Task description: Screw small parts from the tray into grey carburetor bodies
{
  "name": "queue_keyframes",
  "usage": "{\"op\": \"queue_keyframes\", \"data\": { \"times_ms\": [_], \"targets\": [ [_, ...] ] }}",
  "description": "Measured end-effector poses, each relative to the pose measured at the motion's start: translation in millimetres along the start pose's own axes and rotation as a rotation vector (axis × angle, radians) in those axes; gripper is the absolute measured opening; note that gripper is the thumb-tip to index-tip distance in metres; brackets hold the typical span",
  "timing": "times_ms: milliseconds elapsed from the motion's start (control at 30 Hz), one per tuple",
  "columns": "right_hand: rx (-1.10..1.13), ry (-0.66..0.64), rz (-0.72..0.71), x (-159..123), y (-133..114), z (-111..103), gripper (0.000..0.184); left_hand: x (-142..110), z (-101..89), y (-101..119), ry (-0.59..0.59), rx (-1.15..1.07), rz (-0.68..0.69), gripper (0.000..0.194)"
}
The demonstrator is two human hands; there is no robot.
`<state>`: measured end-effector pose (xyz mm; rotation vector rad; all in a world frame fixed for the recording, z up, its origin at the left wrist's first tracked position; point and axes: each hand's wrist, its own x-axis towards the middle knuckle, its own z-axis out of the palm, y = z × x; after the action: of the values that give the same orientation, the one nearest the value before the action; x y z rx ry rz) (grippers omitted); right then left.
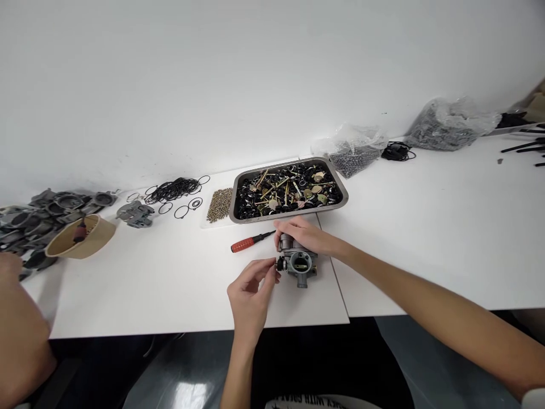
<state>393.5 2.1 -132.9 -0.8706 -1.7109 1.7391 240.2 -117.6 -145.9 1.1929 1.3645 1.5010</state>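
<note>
A grey metal carburetor (301, 263) rests on the white table near its front edge. My right hand (301, 234) is wrapped over its back and top, fingers closed on the body. At the carburetor's left side, my left hand (254, 284) pinches a small black fitting (281, 263) between thumb and fingertips; the fingers partly cover it. Just behind my left hand lies a red-handled screwdriver (247, 243), its shaft pointing toward the carburetor.
Behind stands a metal tray (340, 199) of small mixed parts, beside brass screws (220, 204). Leftward lie black rubber rings (172, 190), a grey casting (135, 213), a tan container (96, 238) and piled castings (46, 210). Plastic bags (451, 125) line the wall. Another person's arm (21, 329) shows at left.
</note>
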Motion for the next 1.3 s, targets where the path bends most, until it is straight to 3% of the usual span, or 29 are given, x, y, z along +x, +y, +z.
{"op": "queue_keyframes", "data": {
  "times_ms": [300,467,700,900,1000,1167,1300],
  "targets": [
    [0.018,-0.012,0.004,0.6,1.8,-0.8,0.058,4.3,-3.8,-10.1,-0.058,-0.006,0.027,0.011],
    [0.018,-0.005,0.014,0.7,0.8,0.2,0.059,-2.0,2.6,-3.3,0.012,-0.016,-0.024,0.010],
    [0.035,0.136,0.028,-1.5,0.5,4.1,0.058,-14.4,8.3,2.5,0.022,0.023,0.025,0.017],
    [0.037,0.034,0.050,-1.6,-1.1,2.4,0.056,-22.3,3.6,-11.7,-0.033,-0.029,0.031,0.022],
    [0.006,0.021,0.057,-1.3,-0.1,1.4,0.058,-5.1,-17.3,-12.8,-0.109,0.088,0.087,0.024],
    [-0.032,0.009,0.082,-1.9,1.7,0.2,0.061,56.3,-62.6,-3.0,-0.140,0.568,0.322,0.022],
    [-0.014,-0.002,0.071,-2.6,-1.0,1.6,0.061,95.5,-71.0,-7.1,-0.326,0.994,0.355,0.030]
  ]
}}
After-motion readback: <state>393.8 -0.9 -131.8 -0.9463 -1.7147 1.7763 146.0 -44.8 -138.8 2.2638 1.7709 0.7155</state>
